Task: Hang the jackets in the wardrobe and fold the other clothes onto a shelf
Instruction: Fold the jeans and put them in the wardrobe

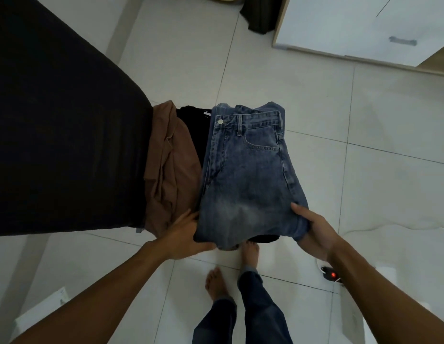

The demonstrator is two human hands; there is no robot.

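Observation:
Folded blue jeans [250, 175] lie on top of a stack that I carry in the air above the floor. Under them is a folded black garment [195, 127], and beside it a brown garment [166, 170] bunched at the left. My left hand [185, 234] holds the stack's near left edge from below, fingers under the jeans. My right hand [314, 232] grips the near right corner of the jeans, thumb on top. A large black cloth [62, 125] fills the left of the view, partly over the brown garment.
White floor tiles [315, 100] lie below. A white wardrobe door with a grey handle [402, 41] stands at the upper right. A dark garment [260, 16] hangs at the top. My bare feet [231, 269] are below the stack. A power strip with a red light [332, 275] lies at right.

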